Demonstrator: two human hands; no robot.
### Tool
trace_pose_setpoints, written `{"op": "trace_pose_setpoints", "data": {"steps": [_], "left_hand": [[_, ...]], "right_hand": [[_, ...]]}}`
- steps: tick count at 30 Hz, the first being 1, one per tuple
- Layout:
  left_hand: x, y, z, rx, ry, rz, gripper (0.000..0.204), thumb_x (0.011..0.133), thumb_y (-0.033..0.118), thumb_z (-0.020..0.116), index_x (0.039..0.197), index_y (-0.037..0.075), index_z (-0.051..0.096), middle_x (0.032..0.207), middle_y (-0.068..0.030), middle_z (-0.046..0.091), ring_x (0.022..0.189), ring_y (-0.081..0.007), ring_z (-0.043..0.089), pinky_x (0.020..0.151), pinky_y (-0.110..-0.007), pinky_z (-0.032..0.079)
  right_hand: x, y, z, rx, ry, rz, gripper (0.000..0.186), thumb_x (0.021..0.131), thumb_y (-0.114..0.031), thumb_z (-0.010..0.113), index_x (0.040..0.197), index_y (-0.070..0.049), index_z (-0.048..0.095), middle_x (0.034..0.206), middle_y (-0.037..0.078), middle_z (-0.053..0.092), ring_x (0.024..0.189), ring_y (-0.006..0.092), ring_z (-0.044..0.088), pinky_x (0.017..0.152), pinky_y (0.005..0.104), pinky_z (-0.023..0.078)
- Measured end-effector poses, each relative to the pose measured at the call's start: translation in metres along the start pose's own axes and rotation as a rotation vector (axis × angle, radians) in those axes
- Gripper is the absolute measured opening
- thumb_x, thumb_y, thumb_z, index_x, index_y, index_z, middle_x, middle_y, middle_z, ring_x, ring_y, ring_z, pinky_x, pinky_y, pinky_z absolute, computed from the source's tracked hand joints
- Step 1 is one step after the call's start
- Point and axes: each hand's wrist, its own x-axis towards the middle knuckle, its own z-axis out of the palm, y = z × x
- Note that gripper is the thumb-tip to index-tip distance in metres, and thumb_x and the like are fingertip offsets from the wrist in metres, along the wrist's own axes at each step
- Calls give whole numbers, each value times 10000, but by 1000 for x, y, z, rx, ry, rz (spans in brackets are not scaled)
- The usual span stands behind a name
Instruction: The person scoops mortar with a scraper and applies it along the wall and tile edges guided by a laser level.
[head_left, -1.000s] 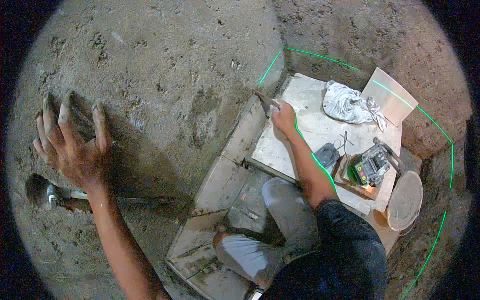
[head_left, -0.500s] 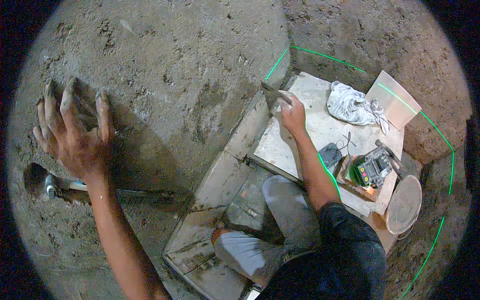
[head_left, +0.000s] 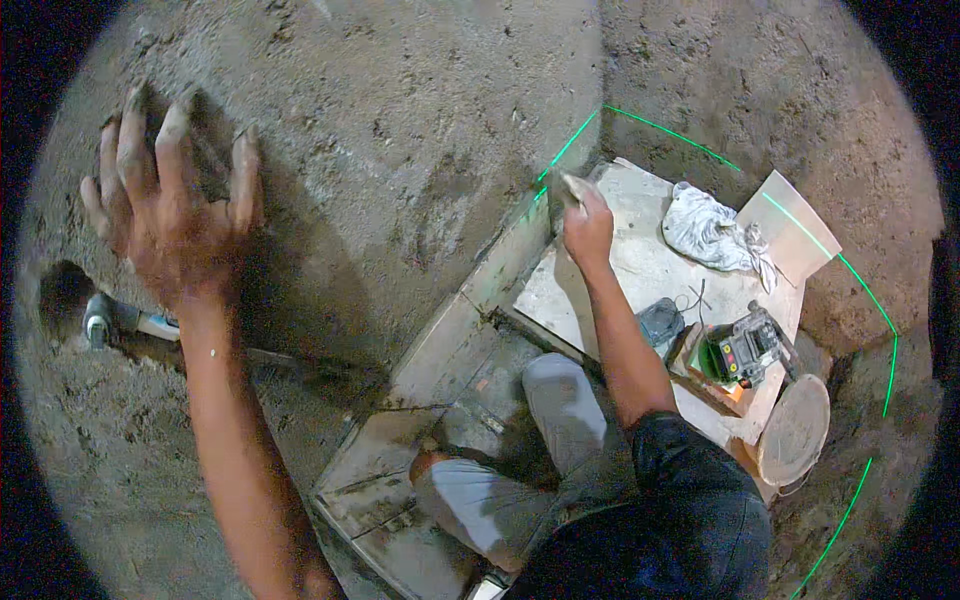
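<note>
Here the left hand (head_left: pixel 170 215) lies spread on the wall (head_left: pixel 400 120); the right hand (head_left: pixel 587 222) grips a half-hidden tool (head_left: pixel 574 185).

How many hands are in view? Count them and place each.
2. The left hand is spread flat against the rough plaster wall, upper left. The right hand reaches to the tile corner at centre, gripping a small tool.

Single head fisheye, looking steeply down, close above wall (head_left: pixel 400 120), floor tiles (head_left: pixel 640 270).
</note>
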Motion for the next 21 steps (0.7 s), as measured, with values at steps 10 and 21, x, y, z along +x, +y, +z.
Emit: {"op": "trace_pose_setpoints", "data": {"steps": [10, 21], "left_hand": [[-4, -6, 4, -52, 28, 25, 507, 776, 500, 736, 1189, 223, 638, 1381, -13, 554, 1303, -255, 488, 1107, -509, 310], [-3, -6, 4, -31, 11, 17, 501, 790, 487, 728, 1215, 241, 630, 1387, -7, 548, 1310, -249, 481, 1109, -504, 305]], "right_hand": [[-24, 44, -2, -96, -259, -299, 591, 617, 95, 456, 1121, -81, 709, 1309, 120, 629, 1325, 424, 460, 1131, 507, 346], [-20, 7, -14, -155, -552, -328, 537, 637, 43, 525, 1128, -94, 693, 1256, 95, 648, 1215, 349, 545, 1142, 538, 330]]}}
